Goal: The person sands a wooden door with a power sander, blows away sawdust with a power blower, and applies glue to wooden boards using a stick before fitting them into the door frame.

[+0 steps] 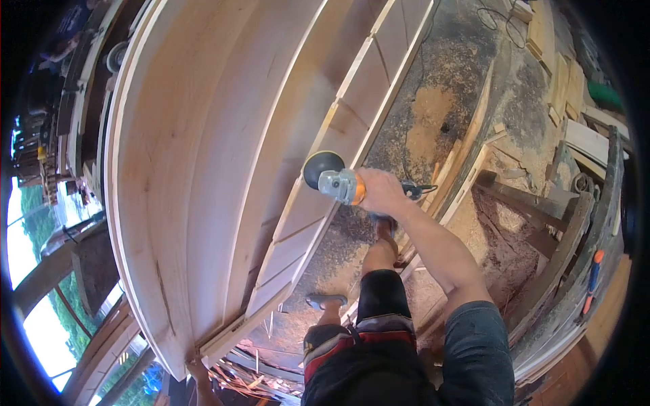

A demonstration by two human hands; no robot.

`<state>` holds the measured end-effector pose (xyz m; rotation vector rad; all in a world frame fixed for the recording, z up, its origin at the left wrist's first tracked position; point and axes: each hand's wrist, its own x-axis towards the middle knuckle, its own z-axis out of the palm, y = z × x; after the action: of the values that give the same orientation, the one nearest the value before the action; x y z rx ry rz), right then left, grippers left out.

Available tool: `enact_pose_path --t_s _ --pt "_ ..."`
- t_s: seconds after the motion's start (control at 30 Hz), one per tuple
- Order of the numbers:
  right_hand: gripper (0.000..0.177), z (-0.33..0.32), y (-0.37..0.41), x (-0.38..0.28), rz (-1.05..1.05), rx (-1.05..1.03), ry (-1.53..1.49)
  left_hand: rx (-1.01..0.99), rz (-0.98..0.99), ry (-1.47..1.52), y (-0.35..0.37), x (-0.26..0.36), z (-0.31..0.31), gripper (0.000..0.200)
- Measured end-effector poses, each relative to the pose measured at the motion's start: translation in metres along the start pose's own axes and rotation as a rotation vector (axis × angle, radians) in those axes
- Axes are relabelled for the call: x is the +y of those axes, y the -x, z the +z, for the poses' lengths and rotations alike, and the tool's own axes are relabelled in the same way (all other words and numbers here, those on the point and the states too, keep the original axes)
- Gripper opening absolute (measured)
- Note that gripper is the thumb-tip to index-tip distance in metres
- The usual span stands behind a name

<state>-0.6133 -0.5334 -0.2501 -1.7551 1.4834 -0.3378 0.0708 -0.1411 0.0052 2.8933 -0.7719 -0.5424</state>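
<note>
My right hand (384,192) is closed around the orange and grey body of an angle grinder (344,187). Its round dark disc (323,169) lies against a long plank edge of the wooden boat hull (223,135). The grinder's cord trails behind my wrist. At the narrow lower end of the hull, my left hand (196,367) touches the wood; its fingers are too small and dim to make out. Pale planks run lengthwise along the hull, with cross lines on the right-hand strip.
Sawdust covers the dark floor (433,122) right of the hull. Long timber strips (467,155) lie beside my legs. A wooden trestle (542,210) and a bench with an orange-and-blue tool (594,281) stand at right. Wood scraps (250,375) lie below the hull's end.
</note>
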Motion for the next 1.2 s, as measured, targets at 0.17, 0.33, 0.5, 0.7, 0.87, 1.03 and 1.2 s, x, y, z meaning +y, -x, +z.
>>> enact_pose_path --t_s 0.17,0.33,0.5,0.7,0.87,1.03,1.2 --pt "0.048 -0.036 -0.027 0.023 0.069 -0.019 -0.019 0.034 -0.013 -0.112 0.009 0.032 0.009 0.054" --pt "0.049 -0.063 -0.050 0.058 0.085 0.061 -0.026 0.071 -0.022 -0.164 0.018 0.066 0.014 0.053" --pt "0.046 -0.109 -0.075 0.084 0.141 0.114 0.011 0.118 0.036 -0.162 0.021 0.089 0.021 0.051" --pt "0.060 -0.141 -0.071 0.051 0.406 0.262 -0.083 0.195 0.278 -0.307 0.030 0.149 0.037 0.048" --pt "0.055 -0.088 -0.024 0.014 0.061 -0.042 0.017 0.218 0.658 -0.083 0.066 0.341 0.079 0.039" --pt "0.046 -0.058 -0.036 0.024 0.019 -0.141 -0.023 0.323 1.093 -0.009 0.081 0.477 0.081 0.038" --pt "0.045 -0.118 -0.077 0.066 0.039 -0.061 -0.083 0.537 1.187 -0.180 0.082 0.604 0.070 0.052"
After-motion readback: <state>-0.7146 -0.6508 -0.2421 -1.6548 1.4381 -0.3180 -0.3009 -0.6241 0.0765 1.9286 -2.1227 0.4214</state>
